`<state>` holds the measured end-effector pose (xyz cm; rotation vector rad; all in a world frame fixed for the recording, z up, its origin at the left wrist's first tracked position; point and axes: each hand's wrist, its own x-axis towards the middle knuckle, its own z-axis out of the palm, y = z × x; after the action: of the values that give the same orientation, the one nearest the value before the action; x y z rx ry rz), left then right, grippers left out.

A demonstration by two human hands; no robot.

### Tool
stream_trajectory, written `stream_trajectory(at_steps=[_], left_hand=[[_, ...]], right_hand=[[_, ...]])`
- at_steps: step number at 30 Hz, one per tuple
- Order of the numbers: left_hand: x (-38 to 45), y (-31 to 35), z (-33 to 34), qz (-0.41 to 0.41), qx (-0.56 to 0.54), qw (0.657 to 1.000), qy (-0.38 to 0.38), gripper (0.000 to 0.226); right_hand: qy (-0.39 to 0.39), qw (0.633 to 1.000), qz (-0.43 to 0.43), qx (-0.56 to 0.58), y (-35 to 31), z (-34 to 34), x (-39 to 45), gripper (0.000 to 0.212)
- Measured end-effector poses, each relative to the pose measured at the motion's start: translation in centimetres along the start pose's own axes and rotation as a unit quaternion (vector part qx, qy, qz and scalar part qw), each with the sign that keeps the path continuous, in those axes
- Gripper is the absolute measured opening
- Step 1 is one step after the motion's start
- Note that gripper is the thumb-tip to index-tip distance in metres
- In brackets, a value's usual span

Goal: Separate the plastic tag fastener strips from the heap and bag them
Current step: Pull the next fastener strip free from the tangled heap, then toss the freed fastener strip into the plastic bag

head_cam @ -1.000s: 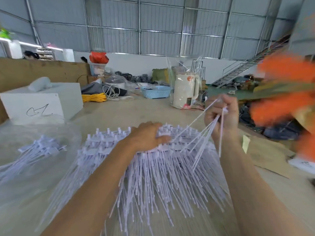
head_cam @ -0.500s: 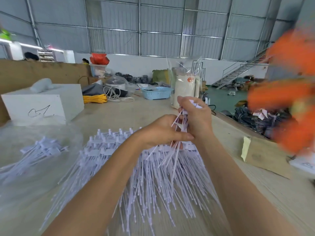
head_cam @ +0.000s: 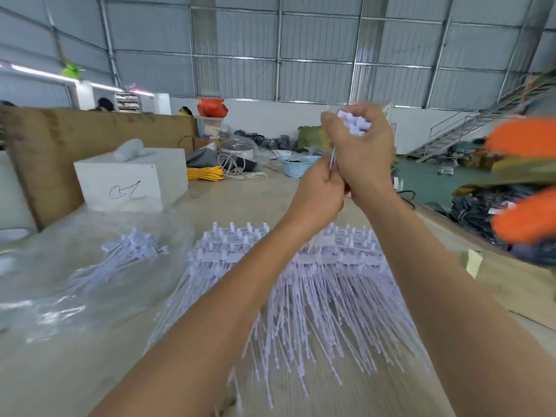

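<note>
Hands raised above the fanned heap of pale lilac plastic fastener strips (head_cam: 301, 284): right hand (head_cam: 359, 152) clenched a bunch's heads, left hand (head_cam: 319, 191) pinched its stems, apparently lifting it free; clear bag (head_cam: 99, 266) lay left of the heap.

A factory warehouse: corrugated metal walls (head_cam: 316, 49) rise behind the desk (head_cam: 234, 206), a steel staircase (head_cam: 457, 133) to its right, garment piles (head_cam: 481, 206) beside it.

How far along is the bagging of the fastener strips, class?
Done: one bundle already lies in the clear bag. In hand: the right hand grips a lifted bunch, the left hand pinching its stems. Left: the large heap on the table.
</note>
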<state>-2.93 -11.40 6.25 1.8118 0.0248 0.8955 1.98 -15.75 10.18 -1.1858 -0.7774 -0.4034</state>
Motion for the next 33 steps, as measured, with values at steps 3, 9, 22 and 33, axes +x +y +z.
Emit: stream_trajectory(at_steps=[3, 9, 22, 33], left_hand=[[-1.3, -1.2, -3.8, -0.041, 0.042, 0.998, 0.022, 0.031], [-5.5, -3.7, -12.9, -0.035, 0.155, 0.972, 0.175, 0.012], [-7.9, -9.6, -30.3, -0.316, 0.398, 0.845, 0.166, 0.019], [-3.6, -14.0, -28.3, -0.373, 0.491, 0.782, 0.093, 0.027]], right_hand=[[-0.038, 0.998, 0.05, 0.019, 1.4, 3.6, -1.4, 0.021], [-0.124, 0.984, 0.126, 0.036, 3.0, 12.1, -6.8, 0.031], [-0.564, 0.765, 0.012, -0.31, 6.8, 20.2, -14.1, 0.054], [-0.568, 0.698, -0.108, -0.423, 8.1, 19.9, -13.1, 0.029]])
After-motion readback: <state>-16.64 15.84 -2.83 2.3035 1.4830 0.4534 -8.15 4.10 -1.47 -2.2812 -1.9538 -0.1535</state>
